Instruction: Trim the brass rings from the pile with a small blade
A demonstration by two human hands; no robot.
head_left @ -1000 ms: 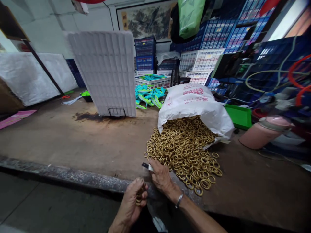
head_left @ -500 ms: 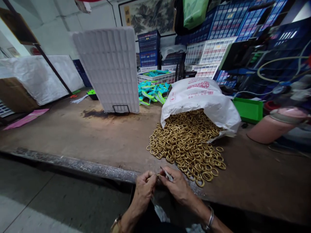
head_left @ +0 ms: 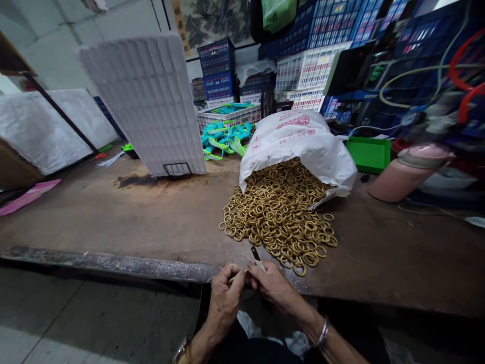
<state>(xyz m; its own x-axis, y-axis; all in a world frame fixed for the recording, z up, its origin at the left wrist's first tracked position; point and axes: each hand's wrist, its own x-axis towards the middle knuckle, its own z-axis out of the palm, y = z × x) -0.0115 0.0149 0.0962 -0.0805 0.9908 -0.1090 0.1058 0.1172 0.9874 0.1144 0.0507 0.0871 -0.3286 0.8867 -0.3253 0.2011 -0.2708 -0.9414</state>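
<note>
At the table's front edge my left hand (head_left: 224, 293) pinches a brass-coloured ring (head_left: 232, 279), of which only part shows between the fingers. Close beside it, my right hand (head_left: 276, 284) is closed around a small knife; its dark blade (head_left: 255, 252) points up and away, above a pale handle. The right fingertips meet the ring's near side, though exact contact is hidden. Just beyond both hands lies a heap of similar rings (head_left: 278, 217), spilling from a white woven sack (head_left: 293, 139) with red print.
A white ribbed panel (head_left: 151, 101) stands upright on the brown table (head_left: 94, 217). Behind it are turquoise and green pieces (head_left: 223, 139) and stacked crates (head_left: 217, 71). A green tray (head_left: 368, 154) and a pink cylinder (head_left: 411, 174) stand at the right.
The view has shifted, so the table's contents appear further left. My right hand has turned the knife, and its blade now points more upright. Both hands stay together at the ring.
</note>
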